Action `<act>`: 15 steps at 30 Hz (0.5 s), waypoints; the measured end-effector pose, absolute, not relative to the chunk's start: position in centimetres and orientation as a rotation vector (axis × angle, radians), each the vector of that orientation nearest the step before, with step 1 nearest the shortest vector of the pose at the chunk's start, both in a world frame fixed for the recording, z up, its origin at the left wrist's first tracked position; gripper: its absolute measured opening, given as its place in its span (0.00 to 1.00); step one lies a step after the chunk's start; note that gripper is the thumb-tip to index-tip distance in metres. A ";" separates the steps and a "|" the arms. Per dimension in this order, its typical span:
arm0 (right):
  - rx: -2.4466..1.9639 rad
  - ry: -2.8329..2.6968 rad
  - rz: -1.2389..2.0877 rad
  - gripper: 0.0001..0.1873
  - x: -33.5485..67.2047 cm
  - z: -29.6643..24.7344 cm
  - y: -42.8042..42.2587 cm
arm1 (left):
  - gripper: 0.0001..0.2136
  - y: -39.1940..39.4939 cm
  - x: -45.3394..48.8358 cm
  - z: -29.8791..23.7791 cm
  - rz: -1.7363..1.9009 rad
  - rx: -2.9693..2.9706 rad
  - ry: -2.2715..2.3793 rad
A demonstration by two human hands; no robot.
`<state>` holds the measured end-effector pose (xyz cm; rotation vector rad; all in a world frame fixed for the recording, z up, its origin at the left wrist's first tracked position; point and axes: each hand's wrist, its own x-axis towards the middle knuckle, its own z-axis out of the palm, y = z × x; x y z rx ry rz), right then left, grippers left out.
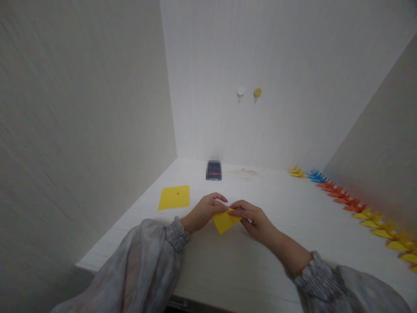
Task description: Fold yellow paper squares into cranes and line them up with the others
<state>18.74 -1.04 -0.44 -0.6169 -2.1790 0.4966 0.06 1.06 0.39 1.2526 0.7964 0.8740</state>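
Note:
A folded yellow paper [224, 221] lies on the white table [247, 261] between my hands. My left hand [205, 211] presses on its left edge with curled fingers. My right hand [252, 219] pinches the paper's upper right corner. Both wrists end in grey patterned sleeves. A flat yellow square sheet [174, 197] with a small red dot lies to the left of my left hand, untouched.
A row of folded paper cranes [355, 206], yellow, blue, orange and yellow again, runs along the right wall. A small dark box [213, 170] stands at the back of the table. Two hooks [249, 94] hang on the back wall. Walls close in on three sides.

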 end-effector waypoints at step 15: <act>-1.186 -1.575 1.088 0.11 16.5 -1.4 0.3 | 0.11 1.0 -0.3 0.4 1.036 1.725 0.977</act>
